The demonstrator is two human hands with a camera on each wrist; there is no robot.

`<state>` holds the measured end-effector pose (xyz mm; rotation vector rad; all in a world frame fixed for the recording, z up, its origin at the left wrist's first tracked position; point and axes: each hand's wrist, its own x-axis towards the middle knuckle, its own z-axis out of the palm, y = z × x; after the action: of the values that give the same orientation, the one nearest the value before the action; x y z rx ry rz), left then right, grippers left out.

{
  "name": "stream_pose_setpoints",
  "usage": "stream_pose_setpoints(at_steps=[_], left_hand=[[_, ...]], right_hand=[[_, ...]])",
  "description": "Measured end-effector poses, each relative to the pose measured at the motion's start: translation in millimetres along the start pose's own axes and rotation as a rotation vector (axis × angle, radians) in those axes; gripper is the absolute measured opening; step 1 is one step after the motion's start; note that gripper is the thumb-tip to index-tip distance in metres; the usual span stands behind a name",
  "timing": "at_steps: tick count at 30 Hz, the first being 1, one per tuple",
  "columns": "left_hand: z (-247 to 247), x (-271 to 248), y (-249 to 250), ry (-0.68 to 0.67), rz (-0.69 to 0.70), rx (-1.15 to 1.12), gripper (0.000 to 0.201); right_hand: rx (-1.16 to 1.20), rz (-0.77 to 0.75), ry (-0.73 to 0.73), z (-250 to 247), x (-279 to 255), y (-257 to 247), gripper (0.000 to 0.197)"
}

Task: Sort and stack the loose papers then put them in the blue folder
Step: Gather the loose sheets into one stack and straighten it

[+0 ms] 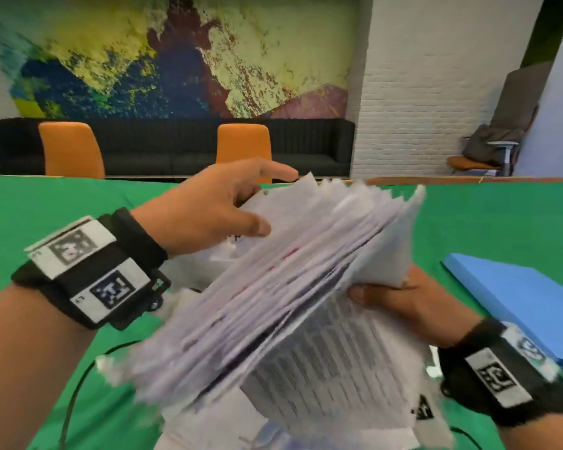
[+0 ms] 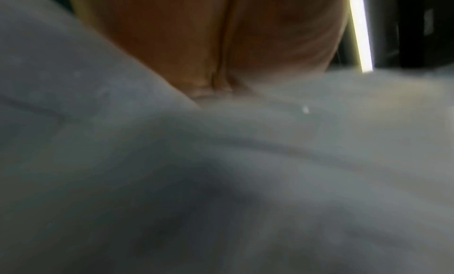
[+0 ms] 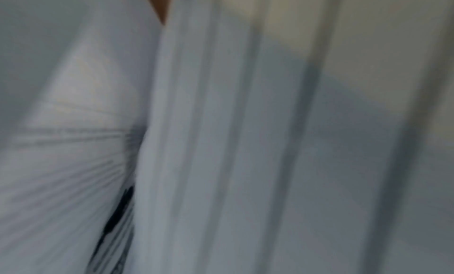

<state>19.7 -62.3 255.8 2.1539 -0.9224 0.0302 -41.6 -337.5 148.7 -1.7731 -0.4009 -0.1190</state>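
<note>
So the thick, ragged bundle of white printed paper sheets [image 1: 290,287] is up off the green cloth-covered table [image 1: 62,222], tilted on its side between both hands. The right hand [image 1: 410,306] holds it from underneath on the near-right side, thumb curled over the lower sheets. The left hand [image 1: 215,212] sits on the top far edge with fingers mostly straight, thumb pressing the top sheet, more steadying than clamping. Both wrist cams are basically just blurry paper, so no extra detail there.

The flat light-blue card folder [image 1: 514,300] lies closed on the table to the right, apart from the bundle. A few more sheets are loose on the table underneath.

My guess on handling: it's a floppy, fairly hefty wad, edges all uneven, and the sheets will slide past each other and fan out if squeezed at one corner. I'd grip both long sides, stand it on edge and tap it square first.
</note>
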Motion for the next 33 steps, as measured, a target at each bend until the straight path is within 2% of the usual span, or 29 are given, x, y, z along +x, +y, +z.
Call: stream_pose_setpoints(at_steps=[5, 6, 7, 9, 10, 11, 12, 13, 14, 15, 16, 17, 19, 22, 25, 27, 30, 33], left_hand=[[-10.0, -5.6, 2.4, -0.013, 0.021, -0.134, 0.046], [-17.6, -9.3, -1.9, -0.008, 0.035, -0.144, 0.046], [-26.1, -14.5, -10.4, 0.004, 0.015, -0.187, 0.057], [-34.8, -26.2, -37.0, -0.014, -0.1, -0.471, 0.096], [-30.4, -34.8, -51.2, -0.115, -0.092, -0.715, 0.104], [-18.1, -42.6, -57.6, -0.216, -0.021, -0.945, 0.099], [-2.4, -48.9, -61.6, -0.256, 0.041, -1.085, 0.089], [13.8, -52.3, -65.7, -0.2, 0.064, -1.073, 0.079], [29.8, -54.5, -70.9, -0.066, 0.047, -0.942, 0.074], [45.6, -53.0, -71.5, 0.1, 0.015, -0.844, 0.078], [58.8, -52.0, -74.1, 0.221, 0.003, -0.788, 0.09], [70.3, -50.9, -78.9, 0.3, -0.003, -0.748, 0.097], [86.4, -45.8, -84.3, 0.404, -0.063, -0.736, 0.091], [94.1, -47.1, -96.6, 0.453, -0.146, -0.72, 0.076], [96.0, -48.7, -103.5, 0.403, -0.162, -0.654, 0.077], [97.3, -51.6, -105.3, 0.375, -0.143, -0.651, 0.08], [100.2, -55.2, -104.8, 0.37, -0.116, -0.696, 0.077], [98.8, -54.4, -97.3, 0.497, -0.089, -0.608, 0.063]], right_hand=[[-0.041, -0.049, -0.01, 13.8, 12.0, 1.4, 0.02], [-0.015, -0.064, 0.006, 12.7, 11.5, 4.3, 0.018], [0.043, -0.072, 0.037, 10.8, 11.1, 8.0, 0.016], [0.193, -0.059, 0.132, 6.8, 9.9, 12.8, 0.013], [0.254, -0.056, 0.185, 5.0, 9.5, 15.2, 0.015], [0.305, -0.05, 0.221, 3.7, 9.8, 17.7, 0.018], [0.343, -0.04, 0.239, 3.3, 11.0, 20.4, 0.018], [0.37, -0.017, 0.25, 4.7, 13.5, 23.5, 0.018], [0.393, 0.012, 0.262, 6.8, 16.1, 28.3, 0.018], [0.416, 0.048, 0.277, 9.9, 18.3, 33.3, 0.02], [0.436, 0.087, 0.289, 14.2, 19.6, 38.4, 0.022], [0.45, 0.124, 0.295, 18.8, 19.8, 43.0, 0.023], [0.463, 0.174, 0.282, 24.9, 15.0, 50.5, 0.021], [0.442, 0.189, 0.221, 28.7, 8.8, 58.0, 0.031], [0.45, 0.174, 0.204, 26.7, 7.0, 69.8, 0.054], [0.496, 0.178, 0.199, 27.6, 6.1, 72.7, 0.049], [0.471, 0.193, 0.223, 29.1, 4.3, 68.9, 0.03], [0.367, 0.126, 0.238, 30.9, 7.2, 57.5, 0.032]])
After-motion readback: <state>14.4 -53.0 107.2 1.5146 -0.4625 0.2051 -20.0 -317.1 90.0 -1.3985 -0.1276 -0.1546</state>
